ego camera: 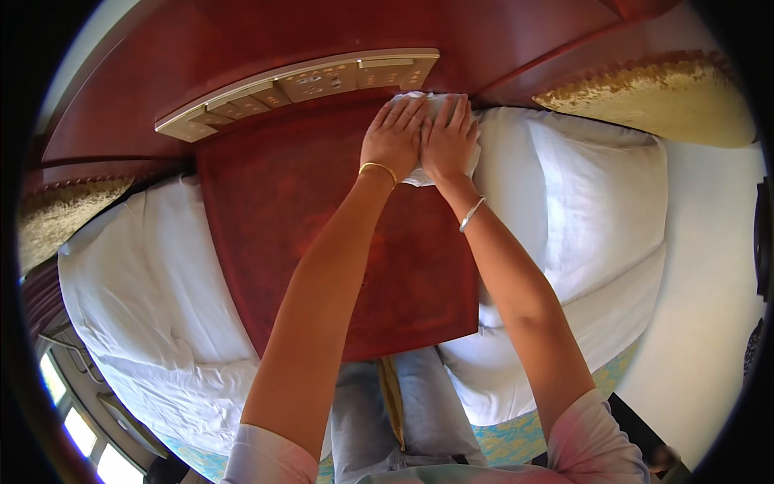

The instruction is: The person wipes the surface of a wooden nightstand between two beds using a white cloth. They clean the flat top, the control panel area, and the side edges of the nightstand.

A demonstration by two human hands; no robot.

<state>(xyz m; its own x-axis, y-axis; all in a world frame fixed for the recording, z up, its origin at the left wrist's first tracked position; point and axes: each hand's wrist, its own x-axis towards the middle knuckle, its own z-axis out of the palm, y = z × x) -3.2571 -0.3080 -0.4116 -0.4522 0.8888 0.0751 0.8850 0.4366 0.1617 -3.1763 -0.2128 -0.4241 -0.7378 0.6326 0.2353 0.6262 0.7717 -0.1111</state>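
A white cloth [422, 177] lies bunched at the back right of a dark red wooden nightstand top [290, 206]. Flat on its left part rests my left hand [396, 133], with a gold-coloured bracelet at the wrist. My right hand [448, 142] presses on the cloth beside it, a silver bangle lower on that arm. Both hands have their fingers stretched forward and partly cover the cloth. Whether any fold is gripped between the fingers cannot be seen.
Behind the nightstand, a long panel of switches and sockets [302, 88] is fixed to the red wooden headboard [254, 36]. A bed with white bedding [145, 266] stands at the left. Another, with a white pillow [598, 193], borders the right side. Gold padded headboard sections [653, 103] rise behind them.
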